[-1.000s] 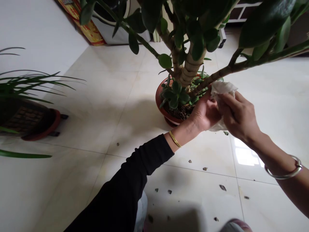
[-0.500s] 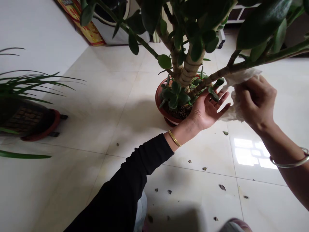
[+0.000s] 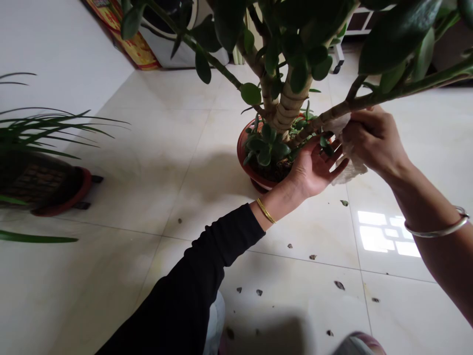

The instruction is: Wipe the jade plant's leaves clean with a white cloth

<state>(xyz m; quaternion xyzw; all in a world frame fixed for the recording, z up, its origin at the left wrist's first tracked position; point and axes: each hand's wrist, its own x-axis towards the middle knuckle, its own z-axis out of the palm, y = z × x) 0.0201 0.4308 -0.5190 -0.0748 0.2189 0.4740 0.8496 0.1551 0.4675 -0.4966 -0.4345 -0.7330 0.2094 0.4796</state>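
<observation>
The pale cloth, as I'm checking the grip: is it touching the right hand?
Touching: the head view shows the pale cloth held bunched in the right hand, with part of it hanging below.

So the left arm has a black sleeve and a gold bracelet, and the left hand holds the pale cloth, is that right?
Not quite: the right hand holds the pale cloth, as the head view shows. The left arm does have the black sleeve and gold bracelet.

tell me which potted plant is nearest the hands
The round-leaved plant with the thick trunk: its low branch is by the left hand and right hand. The narrow-leaved plant, at the picture's left, stands away from both.
</observation>
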